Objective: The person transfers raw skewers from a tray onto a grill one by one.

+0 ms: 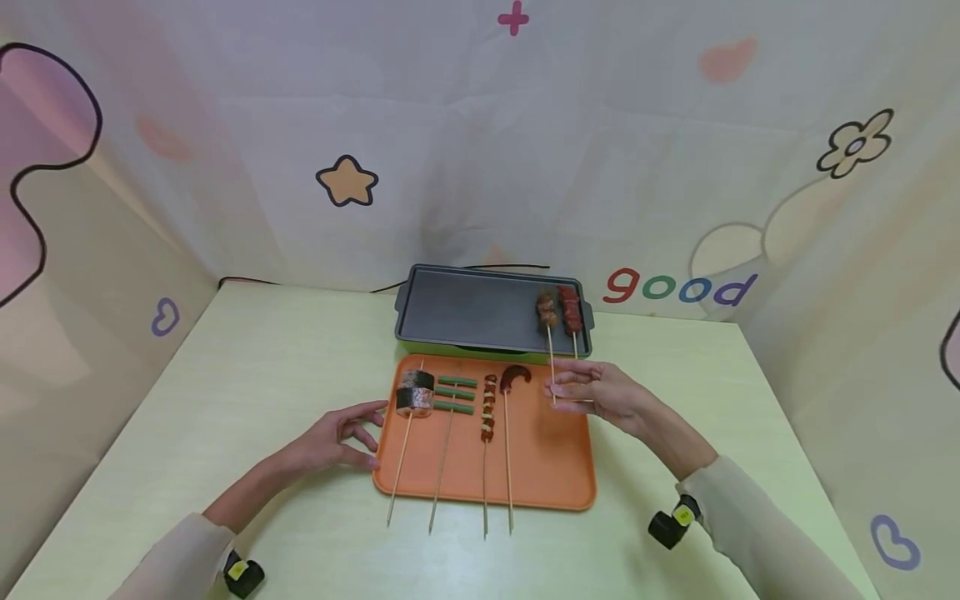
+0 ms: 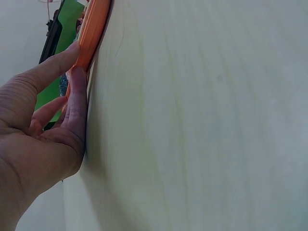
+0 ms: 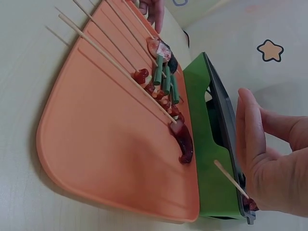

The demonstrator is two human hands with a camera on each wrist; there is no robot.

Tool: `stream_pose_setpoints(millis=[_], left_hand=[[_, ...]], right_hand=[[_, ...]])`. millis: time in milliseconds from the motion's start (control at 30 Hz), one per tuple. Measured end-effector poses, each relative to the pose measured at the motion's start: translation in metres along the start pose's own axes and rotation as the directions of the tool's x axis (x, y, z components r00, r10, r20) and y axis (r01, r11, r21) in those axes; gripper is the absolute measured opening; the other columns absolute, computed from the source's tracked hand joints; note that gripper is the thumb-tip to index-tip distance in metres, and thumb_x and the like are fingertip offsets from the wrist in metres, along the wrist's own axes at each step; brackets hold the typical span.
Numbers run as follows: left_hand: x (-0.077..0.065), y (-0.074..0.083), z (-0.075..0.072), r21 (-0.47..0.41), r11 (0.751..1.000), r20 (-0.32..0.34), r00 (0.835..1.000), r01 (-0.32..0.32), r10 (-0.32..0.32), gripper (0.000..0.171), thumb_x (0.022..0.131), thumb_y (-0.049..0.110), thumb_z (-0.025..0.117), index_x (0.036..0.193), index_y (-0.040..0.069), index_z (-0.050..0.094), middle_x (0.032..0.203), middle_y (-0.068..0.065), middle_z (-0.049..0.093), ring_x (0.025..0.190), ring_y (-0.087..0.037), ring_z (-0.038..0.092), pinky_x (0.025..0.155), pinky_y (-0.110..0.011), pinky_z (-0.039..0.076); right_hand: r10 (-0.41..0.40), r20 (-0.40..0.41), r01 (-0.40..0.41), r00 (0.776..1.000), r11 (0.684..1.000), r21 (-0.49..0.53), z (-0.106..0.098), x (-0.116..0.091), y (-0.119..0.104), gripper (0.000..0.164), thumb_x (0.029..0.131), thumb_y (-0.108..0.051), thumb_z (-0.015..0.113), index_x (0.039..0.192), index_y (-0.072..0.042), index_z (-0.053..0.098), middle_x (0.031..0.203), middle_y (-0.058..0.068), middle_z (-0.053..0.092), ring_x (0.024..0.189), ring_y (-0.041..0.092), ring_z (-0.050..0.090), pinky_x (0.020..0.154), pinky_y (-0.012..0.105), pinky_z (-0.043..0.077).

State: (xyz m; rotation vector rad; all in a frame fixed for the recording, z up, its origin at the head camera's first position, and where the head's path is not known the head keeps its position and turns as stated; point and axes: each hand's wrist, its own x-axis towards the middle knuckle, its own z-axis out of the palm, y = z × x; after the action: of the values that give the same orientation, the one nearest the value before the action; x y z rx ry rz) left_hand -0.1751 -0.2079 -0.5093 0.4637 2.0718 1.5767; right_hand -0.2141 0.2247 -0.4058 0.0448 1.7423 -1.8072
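My right hand (image 1: pixel 600 392) pinches the stick of a browned meat skewer (image 1: pixel 547 308), whose meat end is at the right part of the grey grill plate (image 1: pixel 472 308). Whether that meat touches the plate I cannot tell. Beside it a red meat skewer (image 1: pixel 571 312) lies on the plate, its stick sticking out over the front edge. With loosely bent fingers, my left hand (image 1: pixel 337 437) touches the left rim of the orange tray (image 1: pixel 551 467); the left wrist view shows the fingertips (image 2: pixel 74 50) against the rim.
On the tray lie a seaweed-wrapped skewer (image 1: pixel 415 393), a green vegetable skewer (image 1: pixel 455 394), a thin skewer of small red pieces (image 1: pixel 488 408) and a curled dark red skewer (image 1: pixel 515 377). Their sticks overhang the front rim. The grill's green base (image 3: pixel 207 168) stands behind the tray, near a patterned cloth wall (image 1: pixel 465 167).
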Motion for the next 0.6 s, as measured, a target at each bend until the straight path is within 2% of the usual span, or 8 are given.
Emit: stream_pose_setpoints(millis=[133, 333, 600], left_hand=[[0.0003, 0.0006, 0.0011, -0.002, 1.000, 0.002, 1.000, -0.001, 0.001, 0.087, 0.086, 0.005, 0.081, 0.156, -0.008, 0.030, 0.139, -0.034, 0.047, 0.097, -0.010, 0.067, 0.082, -0.022, 0.057], [-0.0006, 0.0021, 0.0010, 0.004, 0.999, -0.015, 0.999, 0.040, -0.040, 0.088, 0.085, 0.005, 0.081, 0.157, -0.004, 0.031, 0.139, -0.030, 0.048, 0.098, -0.012, 0.066, 0.083, -0.022, 0.056], [-0.0013, 0.0020, 0.0005, 0.004, 0.999, -0.016, 0.999, 0.037, -0.037, 0.087, 0.085, 0.005, 0.081, 0.157, -0.004, 0.032, 0.140, -0.030, 0.048, 0.100, -0.013, 0.066, 0.083, -0.022, 0.056]], right_hand=[[0.000, 0.002, 0.000, 1.000, 1.000, 0.014, -0.0011, 0.0017, 0.0028, 0.060, 0.103, 0.009, 0.044, 0.158, 0.010, 0.021, 0.100, -0.001, 0.071, 0.093, 0.009, 0.074, 0.084, 0.026, 0.060], [-0.008, -0.012, 0.008, 1.000, 1.000, -0.003, -0.0024, 0.0036, 0.0053, 0.060, 0.103, 0.009, 0.046, 0.158, 0.010, 0.021, 0.100, 0.000, 0.070, 0.093, 0.009, 0.074, 0.083, 0.027, 0.060], [-0.034, -0.051, 0.026, 0.998, 0.988, -0.153, -0.0021, 0.0033, 0.0047, 0.065, 0.099, 0.004, 0.059, 0.155, 0.012, 0.027, 0.101, 0.002, 0.073, 0.091, 0.009, 0.075, 0.087, 0.033, 0.060]])
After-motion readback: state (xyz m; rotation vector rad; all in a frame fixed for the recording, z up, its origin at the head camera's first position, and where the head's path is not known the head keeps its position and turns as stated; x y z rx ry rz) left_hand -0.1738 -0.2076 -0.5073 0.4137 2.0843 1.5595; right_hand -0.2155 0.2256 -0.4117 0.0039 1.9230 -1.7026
